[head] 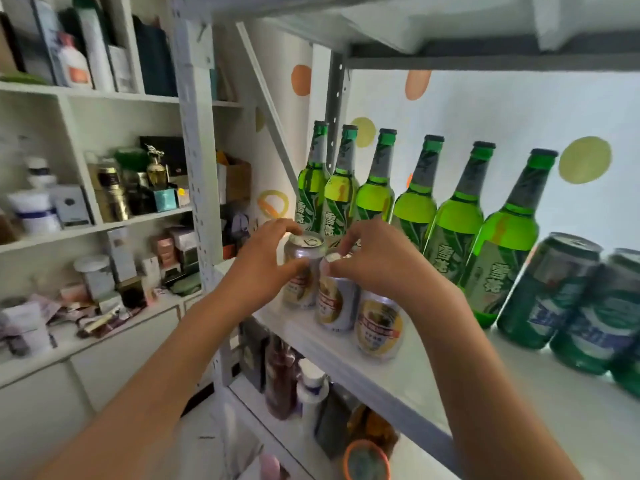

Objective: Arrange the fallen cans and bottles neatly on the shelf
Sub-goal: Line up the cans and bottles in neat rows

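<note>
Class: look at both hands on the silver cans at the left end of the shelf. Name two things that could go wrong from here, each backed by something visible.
1. The left hand and right hand each grip a silver can by its top; the cans stand packed together, so shifting one may topple its neighbour.
2. The third silver can stands near the shelf front edge; a nudge from the forearm could push it off.

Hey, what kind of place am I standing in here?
Probably a small shop or stockroom. A white shelf holds a row of green beer bottles with silver cans lined up in front, and the shelving beside it carries boxed cosmetics.
</note>
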The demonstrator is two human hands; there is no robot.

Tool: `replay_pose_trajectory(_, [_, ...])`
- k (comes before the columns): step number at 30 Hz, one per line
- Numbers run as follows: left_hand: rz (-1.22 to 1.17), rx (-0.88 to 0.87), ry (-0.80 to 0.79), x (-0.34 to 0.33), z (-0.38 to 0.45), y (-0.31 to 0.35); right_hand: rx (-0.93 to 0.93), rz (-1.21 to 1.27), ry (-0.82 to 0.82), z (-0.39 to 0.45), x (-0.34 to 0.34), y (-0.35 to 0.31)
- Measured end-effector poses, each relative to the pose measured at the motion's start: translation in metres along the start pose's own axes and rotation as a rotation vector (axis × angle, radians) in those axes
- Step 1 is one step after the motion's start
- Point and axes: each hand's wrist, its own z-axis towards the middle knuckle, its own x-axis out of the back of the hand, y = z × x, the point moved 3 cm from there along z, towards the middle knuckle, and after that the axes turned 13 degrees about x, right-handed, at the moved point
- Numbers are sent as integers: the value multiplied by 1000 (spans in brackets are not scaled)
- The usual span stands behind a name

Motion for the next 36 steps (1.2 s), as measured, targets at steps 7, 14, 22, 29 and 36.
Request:
replay_pose_trajectory(7, [-240,-15,-150,-6,23,-19,-122,-12,-46,5,-5,-7])
replay_pose_trajectory(14, [-353,-79,-310,-8,26,-27,-181,-223,-25,3,-17,-15])
replay_pose_trajectory(22, [-353,-123,-321,-8,26,-31,-203,-293,48,1,-26,-25])
replay_pose_trajectory(29, [-466,-54,-230,4,18,-38,-192,-248,66,-2,-33,-46])
replay_pose_trajectory(36, [-529,-66,-206,39,2,-36,-149,-201,126,-18,-26,-64])
